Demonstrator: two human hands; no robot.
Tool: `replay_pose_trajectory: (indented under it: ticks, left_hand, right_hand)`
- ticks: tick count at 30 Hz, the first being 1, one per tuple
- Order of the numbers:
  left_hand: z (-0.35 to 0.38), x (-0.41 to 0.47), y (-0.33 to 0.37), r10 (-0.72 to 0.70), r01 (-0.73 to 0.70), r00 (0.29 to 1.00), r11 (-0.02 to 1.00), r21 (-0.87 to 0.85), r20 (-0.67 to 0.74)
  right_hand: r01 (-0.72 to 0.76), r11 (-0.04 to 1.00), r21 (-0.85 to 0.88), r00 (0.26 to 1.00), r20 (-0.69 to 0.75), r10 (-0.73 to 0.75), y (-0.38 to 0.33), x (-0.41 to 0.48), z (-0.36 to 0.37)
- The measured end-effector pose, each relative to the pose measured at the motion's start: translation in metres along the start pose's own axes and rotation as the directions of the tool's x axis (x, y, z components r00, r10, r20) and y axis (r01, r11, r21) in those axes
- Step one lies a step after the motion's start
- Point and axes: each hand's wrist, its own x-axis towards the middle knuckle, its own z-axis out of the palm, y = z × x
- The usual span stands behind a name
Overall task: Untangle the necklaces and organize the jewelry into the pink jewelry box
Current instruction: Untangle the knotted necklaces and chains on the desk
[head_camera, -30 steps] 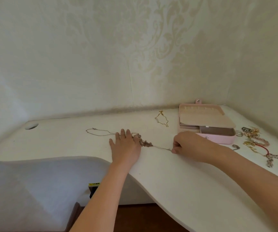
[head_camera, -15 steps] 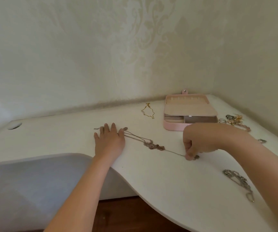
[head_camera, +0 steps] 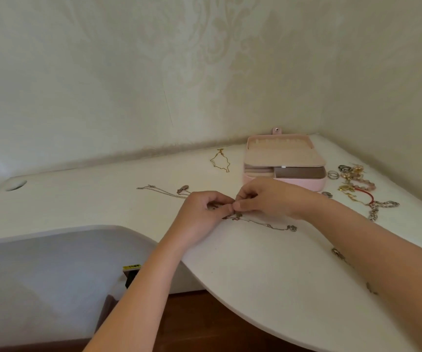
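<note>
Your left hand (head_camera: pixel 199 214) and right hand (head_camera: pixel 268 199) meet fingertip to fingertip over the white desk (head_camera: pixel 255 275), and both pinch the knot of the tangled necklaces (head_camera: pixel 232 216). Left fingers are curled in on it. On the right, thumb and forefinger are closed on the same spot. The knot sits right under your fingertips, touching the desk. One thin silver strand (head_camera: pixel 164 191) runs out past your left hand, with a small pendant (head_camera: pixel 183 189) lying just beside it. The other strand trails under your right wrist and ends in a small charm (head_camera: pixel 292 227) on the near side of that forearm. The pink jewelry box (head_camera: pixel 306 182) is just beyond your right hand, open, with beige lining showing; I can't tell whether anything is in it. A gold chain (head_camera: pixel 220 161) lies beyond both hands, left of the box. The loose jewelry pile (head_camera: pixel 352 179) is on the outer side of your right forearm: rings (head_camera: pixel 333 174), a red cord bracelet (head_camera: pixel 364 195) and a silver link bracelet (head_camera: pixel 380 207). There's one more small metal piece (head_camera: pixel 339 254) against your right forearm, too blurred to identify.
</note>
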Motion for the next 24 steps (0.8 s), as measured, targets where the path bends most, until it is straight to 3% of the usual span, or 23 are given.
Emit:
replay_pose_trajectory:
  ticks: [3, 5, 14, 21, 24]
  left_hand:
    - [0.002, 0.002, 0.002, 0.005, -0.004, 1.000, 0.998, -0.067, 0.010]
    - [0.002, 0.002, 0.001, -0.002, 0.002, 1.000, 0.995, -0.102, -0.001]
    - [0.002, 0.006, -0.005, -0.044, 0.034, 0.998, 0.984, -0.175, -0.054]
    - [-0.001, 0.006, -0.004, -0.083, 0.055, 0.991, 0.966, -0.252, -0.101]
    - [-0.003, 0.007, -0.007, -0.070, 0.042, 0.994, 0.959, -0.281, -0.088]
  right_hand:
    - [0.031, 0.959, 0.281, 0.999, -0.017, -0.027, 0.008, 0.004, 0.000]
    - [0.040, 0.925, 0.378, 0.999, -0.029, -0.032, 0.010, 0.007, 0.002]
    - [0.142, 0.902, 0.409, 0.983, -0.168, -0.078, 0.014, 0.019, 0.019]
    - [0.199, 0.773, 0.602, 0.978, -0.168, -0.121, 0.014, 0.017, 0.018]
    - [0.192, 0.798, 0.572, 0.981, -0.141, -0.135, 0.014, 0.018, 0.018]
